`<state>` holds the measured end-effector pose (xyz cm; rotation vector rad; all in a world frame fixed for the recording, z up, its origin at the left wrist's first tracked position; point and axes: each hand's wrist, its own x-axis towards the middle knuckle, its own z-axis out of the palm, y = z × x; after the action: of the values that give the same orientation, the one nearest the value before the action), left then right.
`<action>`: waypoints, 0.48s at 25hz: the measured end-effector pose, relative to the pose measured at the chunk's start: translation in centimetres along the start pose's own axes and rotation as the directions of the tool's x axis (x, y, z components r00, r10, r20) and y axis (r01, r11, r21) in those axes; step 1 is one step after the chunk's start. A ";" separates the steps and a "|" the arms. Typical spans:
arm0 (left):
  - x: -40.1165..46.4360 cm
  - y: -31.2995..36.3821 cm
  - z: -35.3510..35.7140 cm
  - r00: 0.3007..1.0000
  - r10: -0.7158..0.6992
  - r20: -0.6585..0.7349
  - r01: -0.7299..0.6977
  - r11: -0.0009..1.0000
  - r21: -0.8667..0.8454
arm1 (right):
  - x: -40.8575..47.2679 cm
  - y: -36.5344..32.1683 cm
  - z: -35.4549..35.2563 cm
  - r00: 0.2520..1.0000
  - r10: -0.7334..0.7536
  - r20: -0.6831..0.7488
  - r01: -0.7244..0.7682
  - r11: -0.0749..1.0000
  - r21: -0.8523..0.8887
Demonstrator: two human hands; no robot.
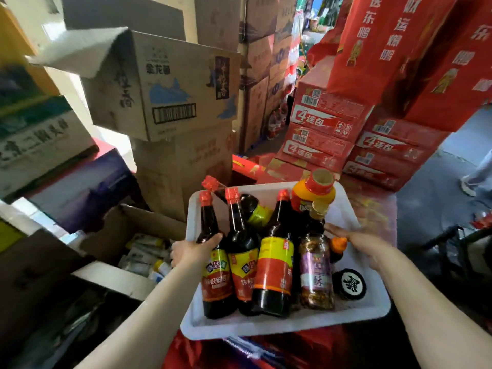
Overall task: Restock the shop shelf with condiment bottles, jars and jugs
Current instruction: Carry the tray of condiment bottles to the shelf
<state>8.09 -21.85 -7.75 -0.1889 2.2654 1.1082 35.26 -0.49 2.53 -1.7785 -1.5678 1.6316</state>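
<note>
Head view: one white tray, carried above red cartons, stocked with dark sauce bottles, a purple-labelled jar, an orange-capped jug and a black lid. The tray's left rim is gripped by the left hand. The right hand is laid flat inside the tray, fingers straight. Brown boxes are stacked behind.

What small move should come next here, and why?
Probably close the right hand on a bottle, or take the tray's rim, for carrying. The left hand grips the leftmost soy sauce bottle; the right, open, grips nothing, and bottles lean loosely.
</note>
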 end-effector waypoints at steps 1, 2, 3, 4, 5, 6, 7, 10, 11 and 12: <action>-0.6 -2.1 -0.8 1.000 -0.016 0.013 0.017 0.999 -0.027 | -0.6 0.7 0.1 1.000 0.001 0.026 0.000 1.000 -0.028; -0.9 -4.4 -1.4 0.999 -0.033 0.025 0.035 0.998 -0.048 | -1.3 1.5 0.2 0.999 0.007 0.048 -0.004 0.998 -0.058; -1.5 -6.8 -2.1 0.999 -0.047 0.018 0.048 0.997 -0.061 | -1.9 2.5 0.3 0.998 0.006 0.069 0.001 0.995 -0.096; -1.9 -8.9 -2.9 0.997 -0.072 -0.006 0.071 0.994 -0.077 | -2.8 3.4 0.6 0.997 -0.002 0.081 0.014 0.990 -0.143; -3.5 -10.3 -4.2 0.997 -0.078 -0.028 0.074 0.992 -0.106 | -3.6 4.4 1.0 0.996 -0.017 0.084 0.033 0.980 -0.195; -4.6 -11.6 -5.4 0.996 -0.079 -0.040 0.074 0.990 -0.117 | -4.3 5.5 1.4 0.996 -0.039 0.077 0.056 0.973 -0.224; -6.1 -12.4 -6.7 0.995 -0.079 -0.068 0.070 0.990 -0.119 | -5.1 6.5 1.8 0.996 -0.054 0.075 0.071 0.965 -0.251; -9.9 -15.7 -11.4 0.984 -0.125 -0.127 0.101 0.978 -0.180 | -8.1 9.7 4.0 0.990 -0.079 0.119 0.113 0.943 -0.313; -10.6 -17.2 -12.9 0.978 -0.146 -0.146 0.115 0.973 -0.202 | -9.2 10.5 5.0 0.987 -0.090 0.135 0.131 0.933 -0.335; -11.4 -18.9 -14.6 0.970 -0.177 -0.168 0.138 0.966 -0.217 | -10.2 11.3 6.3 0.982 -0.092 0.166 0.149 0.917 -0.370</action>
<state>17.74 -46.53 -7.02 -0.5689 2.2477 1.2811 38.05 -15.90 -2.67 -1.7205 -2.1417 1.5048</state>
